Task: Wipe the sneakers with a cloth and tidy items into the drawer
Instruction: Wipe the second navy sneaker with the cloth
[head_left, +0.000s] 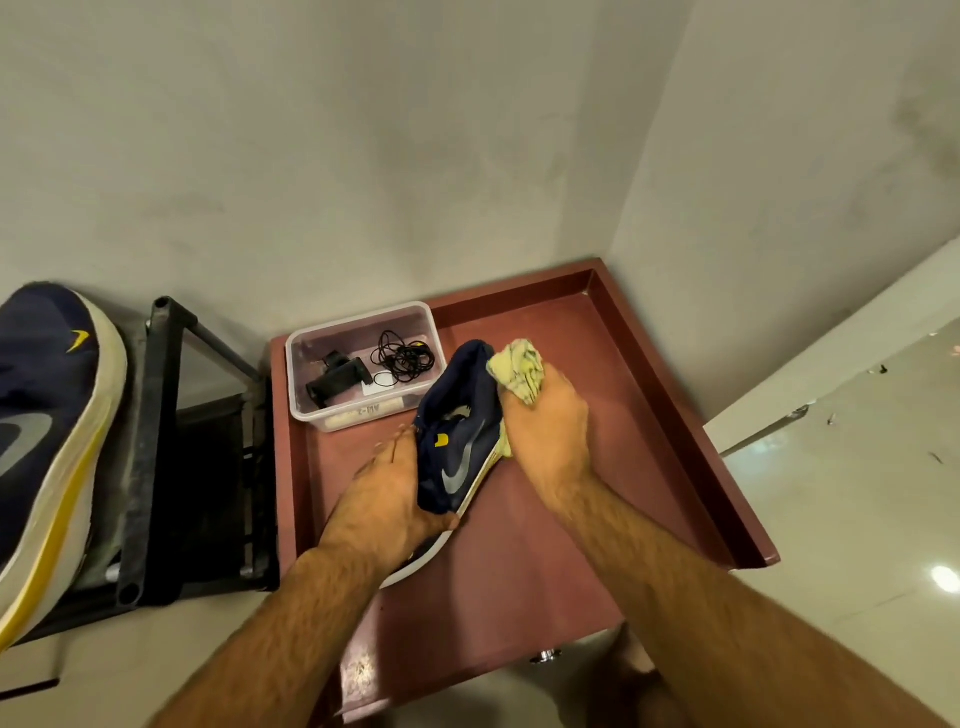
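The left hand (387, 499) clasps the heel end of a navy sneaker (460, 447), held tilted over the open drawer (675, 395). The right hand (550, 431) clenches a yellow cloth (519, 370) against its sole side. Beyond the left grip sits one clear box (358, 413). A second sneaker (49, 426) rests far left on a black rack (156, 441).

To your left stands a black metal rack (156, 447), its tubular frame set against the plain wall (363, 130). A clear plastic container (311, 410) sits near it, holding a black clip-like device (335, 376) beside a tangled black cable (405, 358); a label on its front wall is too blurred to read. To your right lies a glossy tiled floor (857, 493).
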